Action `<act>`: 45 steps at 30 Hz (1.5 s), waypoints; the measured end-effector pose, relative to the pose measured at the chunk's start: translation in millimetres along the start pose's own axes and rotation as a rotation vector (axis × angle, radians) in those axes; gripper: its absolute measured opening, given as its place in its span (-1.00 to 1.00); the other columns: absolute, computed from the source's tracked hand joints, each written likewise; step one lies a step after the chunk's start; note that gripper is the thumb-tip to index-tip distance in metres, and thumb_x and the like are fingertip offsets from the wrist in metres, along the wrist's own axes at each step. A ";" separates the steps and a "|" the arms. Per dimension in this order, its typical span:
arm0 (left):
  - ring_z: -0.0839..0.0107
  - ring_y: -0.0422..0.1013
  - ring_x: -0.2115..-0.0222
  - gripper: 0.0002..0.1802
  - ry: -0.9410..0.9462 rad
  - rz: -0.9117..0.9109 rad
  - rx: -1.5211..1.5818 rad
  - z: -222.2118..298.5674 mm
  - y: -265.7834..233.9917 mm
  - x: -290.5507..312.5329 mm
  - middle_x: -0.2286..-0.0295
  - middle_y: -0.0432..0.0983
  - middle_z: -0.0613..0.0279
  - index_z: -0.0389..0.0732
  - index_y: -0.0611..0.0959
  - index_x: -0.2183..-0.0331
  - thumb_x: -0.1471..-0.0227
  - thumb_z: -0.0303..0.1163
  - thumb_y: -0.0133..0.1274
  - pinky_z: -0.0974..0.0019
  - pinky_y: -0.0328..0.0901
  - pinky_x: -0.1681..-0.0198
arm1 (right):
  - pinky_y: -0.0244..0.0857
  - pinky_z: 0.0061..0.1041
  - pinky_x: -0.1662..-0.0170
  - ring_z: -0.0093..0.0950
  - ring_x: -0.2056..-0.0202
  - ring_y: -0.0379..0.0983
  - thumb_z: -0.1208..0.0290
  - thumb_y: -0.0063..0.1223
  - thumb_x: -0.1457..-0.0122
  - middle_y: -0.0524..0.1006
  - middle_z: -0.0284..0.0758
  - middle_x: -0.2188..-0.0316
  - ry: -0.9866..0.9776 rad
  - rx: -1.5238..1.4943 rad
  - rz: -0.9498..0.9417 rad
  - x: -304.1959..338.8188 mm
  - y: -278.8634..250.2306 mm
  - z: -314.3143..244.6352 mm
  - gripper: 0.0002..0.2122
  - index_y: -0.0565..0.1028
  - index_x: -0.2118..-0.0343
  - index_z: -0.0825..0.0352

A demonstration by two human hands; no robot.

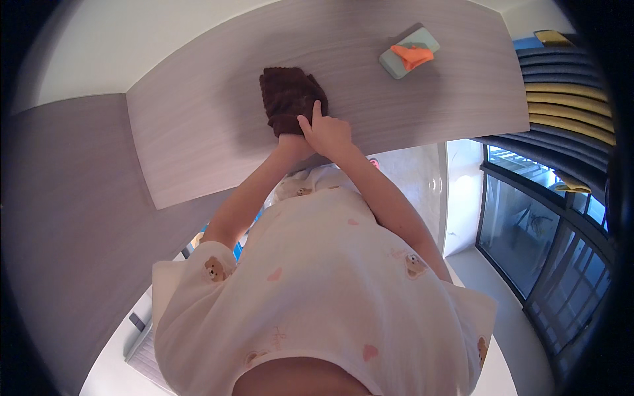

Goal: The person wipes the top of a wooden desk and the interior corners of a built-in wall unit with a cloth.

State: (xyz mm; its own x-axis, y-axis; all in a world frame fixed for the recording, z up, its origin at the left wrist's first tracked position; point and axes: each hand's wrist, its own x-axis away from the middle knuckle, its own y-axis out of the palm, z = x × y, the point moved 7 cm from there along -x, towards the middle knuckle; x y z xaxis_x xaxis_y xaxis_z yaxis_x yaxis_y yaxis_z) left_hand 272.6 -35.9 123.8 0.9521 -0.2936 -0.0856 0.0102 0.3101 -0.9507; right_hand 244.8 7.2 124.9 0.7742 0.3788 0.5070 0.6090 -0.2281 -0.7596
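Note:
A dark brown, fluffy cloth (290,99), mitt-like in shape, is over the desk near its front edge. My left hand (294,142) goes into or under its near end; only the wrist shows, and the fingers are hidden by the cloth. From the right, my right hand (328,135) grips the cloth's near right edge, thumb and index finger lying on the brown fabric. Its other fingers are curled and partly hidden. Both forearms cross close together at the wrists.
Farther right on the wood-grain desk (198,132) lies a pale green-grey rectangular block (394,66) with a crumpled orange piece (413,57) on top. A grey panel (66,171) adjoins the desk at left. Blue and yellow curtains (568,99) hang beside a window (522,218).

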 end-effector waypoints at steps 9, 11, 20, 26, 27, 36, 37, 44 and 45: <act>0.20 0.21 0.36 -0.66 0.022 0.141 0.019 -3.1 -15.7 -24.2 0.40 0.29 0.09 -0.14 0.39 0.41 0.36 -0.23 -0.15 0.22 0.08 0.30 | 0.19 -0.36 0.40 -0.24 0.48 0.32 0.11 -0.47 0.05 0.39 -0.13 0.57 -0.022 -0.048 0.086 -17.9 -11.3 8.8 -0.51 0.06 0.13 0.40; 0.19 0.20 0.34 -0.65 -0.039 0.212 0.003 -10.5 -24.1 -14.9 0.39 0.28 0.09 -0.14 0.39 0.39 0.37 -0.25 -0.14 0.22 0.07 0.28 | 0.15 -0.36 0.34 -0.21 0.45 0.29 0.18 -0.38 0.07 0.39 -0.15 0.57 -0.164 -0.275 0.270 -3.1 -10.9 13.3 -0.60 0.14 0.19 0.33; 0.17 0.08 0.19 -0.55 -0.463 0.233 0.026 -71.6 -20.9 61.1 0.24 0.18 0.06 -0.22 0.32 0.26 0.29 -0.22 -0.18 0.23 -0.07 0.12 | -0.10 -0.32 0.12 -0.39 0.67 0.31 0.35 -0.28 0.16 0.34 -0.24 0.81 -0.684 0.135 0.208 10.4 20.9 -17.4 -0.79 0.34 0.78 0.30; 0.19 0.22 0.35 -0.71 -0.455 0.508 0.094 -69.6 -29.7 76.2 0.41 0.32 0.13 -0.20 0.44 0.43 0.37 -0.37 -0.10 0.24 0.07 0.23 | -0.13 -0.30 0.11 -0.37 0.74 0.30 0.33 -0.29 0.16 0.33 -0.24 0.86 -0.656 0.198 0.264 -12.2 12.5 -20.5 -0.78 0.37 0.77 0.28; 0.19 0.22 0.35 -0.72 -0.464 0.515 0.099 -69.8 -28.9 76.8 0.41 0.32 0.13 -0.20 0.44 0.44 0.37 -0.36 -0.10 0.24 0.07 0.23 | -0.13 -0.30 0.11 -0.37 0.74 0.30 0.33 -0.29 0.16 0.33 -0.24 0.86 -0.659 0.202 0.257 -13.0 14.1 -20.7 -0.78 0.37 0.77 0.28; 0.22 0.23 0.36 -0.73 -0.454 0.524 0.111 -65.7 -32.5 72.2 0.42 0.34 0.15 -0.19 0.46 0.45 0.37 -0.35 -0.09 0.27 0.09 0.25 | -0.09 -0.33 0.13 -0.41 0.82 0.23 0.33 -0.23 0.19 0.26 -0.27 0.94 -0.636 0.187 0.384 -11.2 6.5 -20.3 -0.78 0.34 0.84 0.29; 0.22 0.24 0.37 -0.73 -0.463 0.554 0.123 -65.5 -34.4 72.6 0.43 0.34 0.16 -0.19 0.46 0.46 0.37 -0.35 -0.09 0.28 0.09 0.25 | -0.09 -0.33 0.13 -0.41 0.83 0.23 0.33 -0.23 0.19 0.26 -0.27 0.94 -0.633 0.202 0.384 -11.1 6.6 -20.1 -0.78 0.34 0.84 0.29; 0.24 0.26 0.40 -0.76 -0.447 0.555 0.097 -65.4 -32.0 73.7 0.46 0.36 0.18 -0.19 0.47 0.49 0.38 -0.37 -0.08 0.30 0.12 0.28 | -0.07 -0.34 0.14 -0.41 0.83 0.24 0.32 -0.22 0.19 0.27 -0.26 0.94 -0.612 0.231 0.372 -11.1 7.4 -18.8 -0.78 0.35 0.83 0.29; 0.25 0.26 0.40 -0.77 -0.440 0.549 0.091 -65.1 -31.8 73.4 0.46 0.36 0.18 -0.19 0.47 0.49 0.38 -0.37 -0.08 0.30 0.12 0.28 | -0.07 -0.34 0.14 -0.41 0.83 0.24 0.32 -0.22 0.19 0.27 -0.26 0.94 -0.611 0.233 0.371 -10.7 7.8 -18.3 -0.78 0.35 0.83 0.29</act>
State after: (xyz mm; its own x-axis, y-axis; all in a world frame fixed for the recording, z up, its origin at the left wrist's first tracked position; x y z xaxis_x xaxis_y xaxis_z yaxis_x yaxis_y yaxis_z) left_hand 322.3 -126.2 128.4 0.8617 0.3134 -0.3990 -0.4998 0.3885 -0.7741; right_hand 244.4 -15.1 121.0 0.6466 0.7601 -0.0640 0.2222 -0.2680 -0.9375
